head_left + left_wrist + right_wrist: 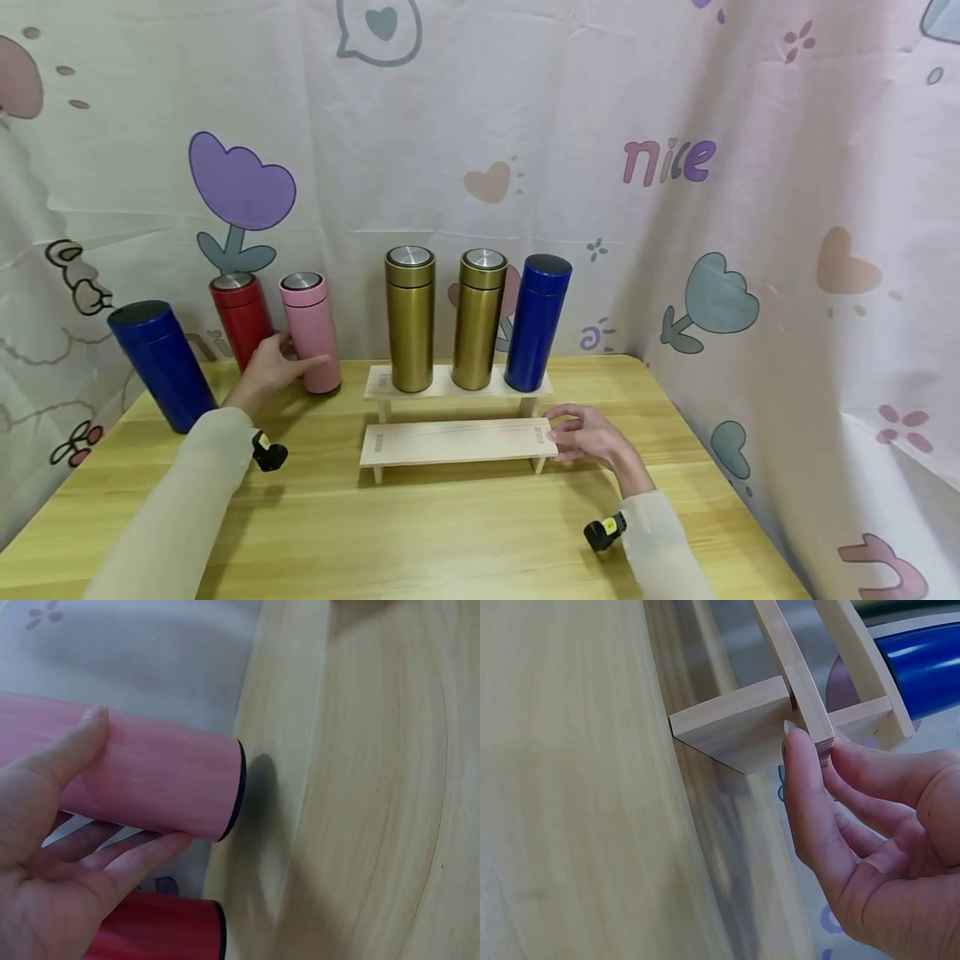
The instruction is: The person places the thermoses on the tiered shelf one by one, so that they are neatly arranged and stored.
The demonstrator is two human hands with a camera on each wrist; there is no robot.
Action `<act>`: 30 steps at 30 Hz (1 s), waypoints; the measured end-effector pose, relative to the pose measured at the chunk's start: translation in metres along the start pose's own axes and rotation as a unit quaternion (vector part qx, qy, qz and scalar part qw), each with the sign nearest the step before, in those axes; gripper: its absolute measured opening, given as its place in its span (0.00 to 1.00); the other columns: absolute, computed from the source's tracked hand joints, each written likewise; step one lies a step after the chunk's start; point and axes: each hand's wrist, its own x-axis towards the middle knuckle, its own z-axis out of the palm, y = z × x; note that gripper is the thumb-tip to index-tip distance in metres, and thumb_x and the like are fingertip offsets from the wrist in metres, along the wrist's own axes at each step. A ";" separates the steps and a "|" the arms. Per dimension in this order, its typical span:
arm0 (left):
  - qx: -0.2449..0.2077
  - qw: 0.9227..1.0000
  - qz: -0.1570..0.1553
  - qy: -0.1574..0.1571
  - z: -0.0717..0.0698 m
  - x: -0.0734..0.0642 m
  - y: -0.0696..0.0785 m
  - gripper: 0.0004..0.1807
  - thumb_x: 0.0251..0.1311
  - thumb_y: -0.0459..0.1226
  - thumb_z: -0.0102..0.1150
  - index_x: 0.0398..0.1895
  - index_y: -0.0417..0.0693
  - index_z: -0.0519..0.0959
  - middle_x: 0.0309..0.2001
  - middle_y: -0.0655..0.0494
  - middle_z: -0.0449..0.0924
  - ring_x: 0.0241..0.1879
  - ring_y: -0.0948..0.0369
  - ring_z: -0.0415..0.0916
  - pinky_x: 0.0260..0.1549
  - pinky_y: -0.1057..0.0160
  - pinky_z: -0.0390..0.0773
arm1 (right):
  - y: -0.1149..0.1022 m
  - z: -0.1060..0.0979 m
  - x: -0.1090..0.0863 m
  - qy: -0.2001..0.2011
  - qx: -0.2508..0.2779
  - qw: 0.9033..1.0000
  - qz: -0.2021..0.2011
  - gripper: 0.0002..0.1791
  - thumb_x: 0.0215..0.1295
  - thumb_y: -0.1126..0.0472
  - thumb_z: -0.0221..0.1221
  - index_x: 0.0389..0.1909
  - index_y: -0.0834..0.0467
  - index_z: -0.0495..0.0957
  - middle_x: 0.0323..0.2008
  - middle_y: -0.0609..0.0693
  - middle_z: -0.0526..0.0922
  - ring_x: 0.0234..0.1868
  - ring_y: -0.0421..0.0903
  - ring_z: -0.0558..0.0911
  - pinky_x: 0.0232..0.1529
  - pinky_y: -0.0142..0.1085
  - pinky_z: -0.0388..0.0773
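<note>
My left hand [272, 367] holds a pink thermos bottle [313, 337] near its lower part, thumb on one side and fingers on the other. The left wrist view shows the pink bottle's dark-rimmed base close to the tabletop; I cannot tell whether it touches. Beside that hand stands a red thermos bottle [240, 315]. My right hand [588, 435] pinches the right end of the front wooden shelf [457, 442] between thumb and fingers. In the right wrist view, the board end [810, 709] sits between the fingertips, above a side leg [739, 720].
On the rear wooden shelf [442, 383] stand two gold thermos bottles, the left one [410, 333] and the middle one [478, 333], plus a blue bottle [537, 329]. Another blue bottle [165, 367] is at the table's left. A patterned curtain [585, 100] hangs behind the wooden table [420, 542].
</note>
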 end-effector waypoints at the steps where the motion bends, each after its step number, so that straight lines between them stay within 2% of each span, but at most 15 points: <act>1: -0.003 1.000 0.004 -0.004 -0.001 -0.002 0.001 0.57 0.63 0.59 0.67 0.79 0.29 0.52 0.72 0.25 0.63 0.68 0.32 0.65 0.67 0.33 0.72 | 0.000 0.000 0.000 0.001 0.001 1.000 0.000 0.27 0.71 0.71 0.60 0.69 0.71 0.67 0.43 0.59 0.84 0.37 0.47 0.88 0.44 0.46 0.90; 6: -0.014 1.000 0.017 -0.018 -0.002 -0.013 0.006 0.57 0.62 0.59 0.67 0.80 0.33 0.52 0.72 0.27 0.65 0.68 0.34 0.67 0.63 0.36 0.77 | 0.002 -0.001 -0.002 0.001 0.010 1.000 -0.003 0.27 0.71 0.71 0.59 0.69 0.71 0.67 0.43 0.59 0.84 0.37 0.47 0.88 0.43 0.45 0.90; 10: -0.027 0.999 0.030 -0.020 -0.004 -0.023 0.008 0.50 0.62 0.57 0.69 0.76 0.34 0.60 0.66 0.29 0.72 0.60 0.38 0.74 0.53 0.43 0.86 | 0.003 -0.001 -0.003 0.002 0.013 1.000 -0.006 0.27 0.71 0.71 0.59 0.69 0.71 0.67 0.43 0.59 0.84 0.37 0.47 0.88 0.44 0.45 0.90; 14: -0.051 0.997 0.045 -0.026 -0.007 -0.031 0.008 0.45 0.64 0.52 0.70 0.74 0.33 0.63 0.63 0.28 0.73 0.56 0.41 0.78 0.45 0.48 0.89 | 0.003 -0.001 -0.003 0.006 0.011 1.000 -0.007 0.27 0.71 0.71 0.60 0.69 0.71 0.67 0.43 0.58 0.84 0.37 0.47 0.88 0.44 0.45 0.90; 17: -0.060 0.996 0.049 -0.036 -0.010 -0.038 0.008 0.45 0.65 0.51 0.69 0.75 0.32 0.61 0.65 0.27 0.72 0.57 0.40 0.78 0.45 0.48 0.89 | 0.003 -0.001 -0.002 0.008 0.008 1.000 -0.011 0.27 0.71 0.71 0.60 0.69 0.71 0.67 0.43 0.58 0.84 0.37 0.46 0.87 0.44 0.45 0.90; 23: -0.038 0.997 0.050 -0.042 -0.018 -0.056 0.008 0.47 0.67 0.52 0.66 0.77 0.32 0.58 0.68 0.27 0.70 0.61 0.38 0.76 0.46 0.51 0.89 | 0.004 -0.001 -0.002 0.008 0.008 1.000 -0.014 0.27 0.72 0.70 0.60 0.69 0.71 0.68 0.42 0.57 0.84 0.37 0.46 0.87 0.44 0.45 0.90; 30: -0.023 0.998 0.049 -0.044 -0.024 -0.074 0.012 0.48 0.65 0.52 0.68 0.76 0.32 0.58 0.67 0.27 0.71 0.60 0.38 0.77 0.45 0.55 0.90 | 0.005 0.001 -0.002 0.011 0.007 1.000 -0.016 0.27 0.72 0.70 0.60 0.69 0.71 0.68 0.42 0.57 0.84 0.37 0.45 0.87 0.42 0.44 0.90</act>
